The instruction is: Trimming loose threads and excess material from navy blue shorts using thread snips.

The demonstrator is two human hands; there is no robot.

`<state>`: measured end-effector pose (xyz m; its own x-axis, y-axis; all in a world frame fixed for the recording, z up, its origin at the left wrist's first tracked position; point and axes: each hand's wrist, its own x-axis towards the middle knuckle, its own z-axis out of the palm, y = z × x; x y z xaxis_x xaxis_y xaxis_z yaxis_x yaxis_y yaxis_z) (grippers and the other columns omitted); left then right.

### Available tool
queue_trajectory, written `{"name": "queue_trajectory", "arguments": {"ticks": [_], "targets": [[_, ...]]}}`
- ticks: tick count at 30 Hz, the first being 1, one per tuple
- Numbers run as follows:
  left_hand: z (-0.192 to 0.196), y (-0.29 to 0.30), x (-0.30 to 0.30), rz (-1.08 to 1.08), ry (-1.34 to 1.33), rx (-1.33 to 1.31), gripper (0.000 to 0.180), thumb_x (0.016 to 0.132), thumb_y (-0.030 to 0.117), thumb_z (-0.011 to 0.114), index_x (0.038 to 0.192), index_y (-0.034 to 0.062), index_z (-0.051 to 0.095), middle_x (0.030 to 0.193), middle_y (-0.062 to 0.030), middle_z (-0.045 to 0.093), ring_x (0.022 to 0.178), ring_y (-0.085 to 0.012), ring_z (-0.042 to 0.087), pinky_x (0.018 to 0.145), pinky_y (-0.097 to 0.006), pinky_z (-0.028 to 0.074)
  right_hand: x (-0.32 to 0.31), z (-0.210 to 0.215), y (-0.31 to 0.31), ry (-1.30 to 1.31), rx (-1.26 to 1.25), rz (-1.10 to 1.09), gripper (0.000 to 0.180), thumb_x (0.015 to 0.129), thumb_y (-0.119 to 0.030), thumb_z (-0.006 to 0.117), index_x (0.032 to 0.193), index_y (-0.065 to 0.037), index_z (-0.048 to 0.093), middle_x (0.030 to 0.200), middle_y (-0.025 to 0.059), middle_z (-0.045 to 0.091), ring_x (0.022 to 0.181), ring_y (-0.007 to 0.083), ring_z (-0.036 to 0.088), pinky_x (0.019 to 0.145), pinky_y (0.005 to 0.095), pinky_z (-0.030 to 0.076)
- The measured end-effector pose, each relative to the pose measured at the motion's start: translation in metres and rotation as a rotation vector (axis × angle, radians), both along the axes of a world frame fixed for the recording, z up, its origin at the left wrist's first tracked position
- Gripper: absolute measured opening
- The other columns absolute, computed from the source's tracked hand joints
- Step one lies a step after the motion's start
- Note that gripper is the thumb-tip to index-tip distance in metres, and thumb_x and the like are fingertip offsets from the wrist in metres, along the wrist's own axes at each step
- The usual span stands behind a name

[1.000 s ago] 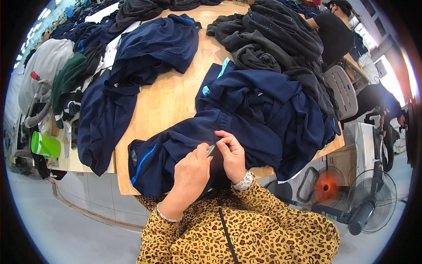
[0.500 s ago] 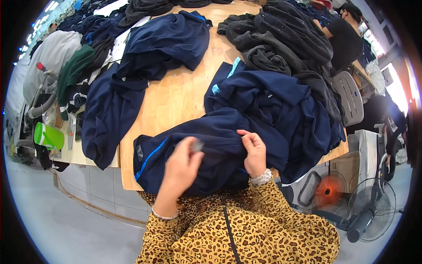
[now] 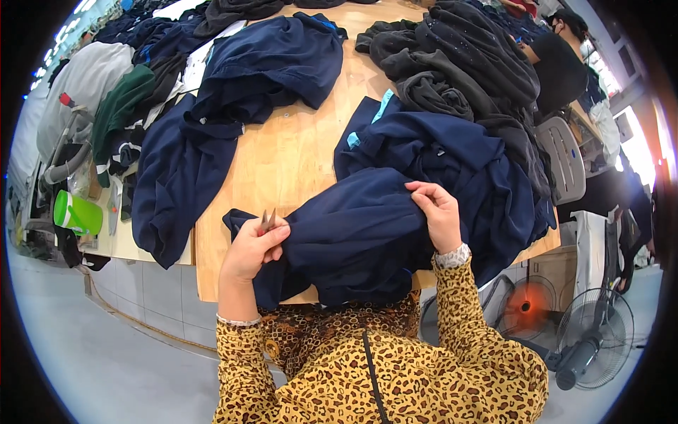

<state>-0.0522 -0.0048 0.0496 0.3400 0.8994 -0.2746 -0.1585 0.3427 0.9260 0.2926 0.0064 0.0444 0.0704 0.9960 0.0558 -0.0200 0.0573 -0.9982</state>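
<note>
A navy blue garment (image 3: 353, 219) is stretched between my two hands at the near edge of the wooden table (image 3: 282, 159). My left hand (image 3: 253, 249) is closed around thread snips (image 3: 268, 222), their two pointed blades sticking up apart from the fist. Its fingers also press on the garment's left part; how much cloth they grip is hidden. At the garment's upper right, my right hand (image 3: 439, 215) pinches the cloth between thumb and fingers. Against it lies another navy garment (image 3: 452, 145) with light blue trim.
More navy garments (image 3: 268, 63) hang over the table's left side. A dark grey cloth pile (image 3: 480, 56) fills the far right. Left stands a green container (image 3: 79, 214); right are a grey chair back (image 3: 560, 159) and a floor fan (image 3: 595, 339). A person (image 3: 561, 63) works at the far right.
My hands have moved apart, the left one leftward and the right one to the right and up. The garment is now spread between them, its bright blue stripe on the left no longer showing.
</note>
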Motion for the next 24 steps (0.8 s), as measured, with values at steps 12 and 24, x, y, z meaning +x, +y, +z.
{"name": "queue_trajectory", "arguments": {"ticks": [12,24], "targets": [[-0.016,-0.001,0.021,0.164,-0.329,-0.291,0.010,0.087,0.015,0.064,0.090,0.0067,0.060,0.058,0.0034,0.050,0.037,-0.0048,0.040,0.034,-0.018,0.027,-0.102,0.022,-0.013,-0.802,0.543,0.203,0.032,0.070,-0.005,0.071,0.101,-0.011,0.066,0.103,0.0050,0.063,0.114,0.0227,0.051,0.109,0.0476,0.019],[-0.002,-0.006,0.032,0.221,-0.407,-0.452,0.005,0.090,0.015,0.058,0.090,0.0105,0.058,0.060,0.0040,0.056,0.036,-0.0017,0.041,0.031,-0.013,0.027,-0.109,0.020,-0.017,-0.447,0.457,0.321,0.028,0.075,-0.008,0.071,0.102,-0.005,0.064,0.100,0.0070,0.061,0.095,0.0243,0.059,0.090,0.0363,0.044]]}}
